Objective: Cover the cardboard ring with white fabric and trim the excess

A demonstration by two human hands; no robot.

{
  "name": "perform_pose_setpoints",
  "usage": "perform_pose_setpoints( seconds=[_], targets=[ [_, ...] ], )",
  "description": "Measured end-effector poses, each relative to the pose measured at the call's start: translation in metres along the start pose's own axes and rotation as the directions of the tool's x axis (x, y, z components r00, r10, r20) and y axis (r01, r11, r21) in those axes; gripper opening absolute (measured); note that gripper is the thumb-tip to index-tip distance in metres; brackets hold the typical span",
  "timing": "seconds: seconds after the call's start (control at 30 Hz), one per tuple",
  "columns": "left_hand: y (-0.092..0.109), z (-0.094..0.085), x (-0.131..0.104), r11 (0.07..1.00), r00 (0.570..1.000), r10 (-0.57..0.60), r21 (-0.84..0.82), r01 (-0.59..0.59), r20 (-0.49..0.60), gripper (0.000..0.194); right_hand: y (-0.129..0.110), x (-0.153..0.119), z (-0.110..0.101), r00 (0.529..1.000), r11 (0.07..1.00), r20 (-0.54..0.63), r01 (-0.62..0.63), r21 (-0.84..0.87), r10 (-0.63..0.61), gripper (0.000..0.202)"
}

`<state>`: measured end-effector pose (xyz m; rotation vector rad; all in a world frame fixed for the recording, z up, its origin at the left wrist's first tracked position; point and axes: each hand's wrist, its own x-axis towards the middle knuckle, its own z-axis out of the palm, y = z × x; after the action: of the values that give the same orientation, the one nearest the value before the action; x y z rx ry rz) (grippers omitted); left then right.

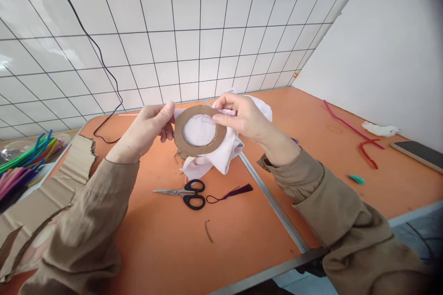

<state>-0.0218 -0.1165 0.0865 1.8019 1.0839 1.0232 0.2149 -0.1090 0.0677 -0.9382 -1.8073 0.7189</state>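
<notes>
A brown cardboard ring (179, 134) is held up over the table, with white cloth (226, 156) behind it and showing through its hole. On its left side my left hand (152, 126) is closed, pinching white cloth beside the ring's edge. My right hand (242, 117) pinches the ring's upper right rim between thumb and finger; thin purple lines or thread show on the cloth there. Below lie black-handled scissors (183, 192), blades pointing left. A dark purple tassel (241, 190) with a cord loop rests right of them.
Torn corrugated cardboard (65, 170) and a bundle of coloured pipe cleaners (26, 161) are at the left. A black cable (100, 55) hangs down the tiled wall. At the right lie red pipe cleaners (367, 153), a green scrap (356, 179) and a dark flat object (420, 156).
</notes>
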Motion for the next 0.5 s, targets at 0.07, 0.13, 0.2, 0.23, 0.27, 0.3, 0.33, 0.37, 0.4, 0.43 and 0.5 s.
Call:
perform_pose_setpoints(
  seconds=[0.07,0.13,0.2,0.23,0.27,0.3,0.33,0.37,0.4,0.43,0.5],
  targets=[
    [-0.006,-0.003,0.004,0.992,0.996,-0.083,-0.097,0.079,-0.033,0.035,0.004,0.002,-0.001,0.995,0.993,-0.083,-0.044,0.108,0.054,0.025],
    [-0.01,-0.004,0.007,0.968,0.984,-0.175,-0.179,0.178,0.032,0.021,0.008,0.005,-0.002,0.98,0.976,-0.165,-0.074,0.206,0.109,0.027],
    [-0.012,-0.001,0.009,0.929,0.955,-0.241,-0.243,0.278,0.171,0.015,0.011,0.007,-0.003,0.961,0.955,-0.225,-0.095,0.28,0.162,0.028],
    [-0.014,0.002,0.01,0.906,0.935,-0.252,-0.278,0.318,0.248,0.016,0.012,0.007,-0.004,0.952,0.946,-0.247,-0.097,0.309,0.178,0.028],
    [-0.015,0.007,0.011,0.88,0.916,-0.251,-0.319,0.351,0.314,0.017,0.013,0.008,-0.004,0.947,0.94,-0.262,-0.094,0.327,0.186,0.028],
    [-0.017,0.013,0.011,0.85,0.9,-0.235,-0.371,0.373,0.367,0.017,0.013,0.008,-0.005,0.945,0.939,-0.271,-0.088,0.331,0.184,0.028],
    [-0.018,0.021,0.011,0.814,0.896,-0.225,-0.432,0.389,0.384,0.017,0.013,0.008,-0.005,0.946,0.943,-0.276,-0.074,0.325,0.17,0.027],
    [-0.02,0.028,0.011,0.772,0.899,-0.229,-0.493,0.402,0.374,0.015,0.013,0.008,-0.006,0.948,0.949,-0.281,-0.055,0.312,0.147,0.026],
    [-0.021,0.036,0.011,0.734,0.9,-0.238,-0.539,0.413,0.364,0.011,0.013,0.008,-0.007,0.951,0.956,-0.283,-0.035,0.293,0.121,0.026],
    [-0.022,0.044,0.011,0.703,0.9,-0.254,-0.572,0.423,0.353,0.009,0.013,0.008,-0.008,0.953,0.962,-0.285,-0.018,0.272,0.098,0.026],
    [-0.023,0.055,0.009,0.683,0.907,-0.276,-0.599,0.419,0.319,0.006,0.011,0.007,-0.01,0.955,0.972,-0.289,-0.004,0.234,0.074,0.028]
  ],
)
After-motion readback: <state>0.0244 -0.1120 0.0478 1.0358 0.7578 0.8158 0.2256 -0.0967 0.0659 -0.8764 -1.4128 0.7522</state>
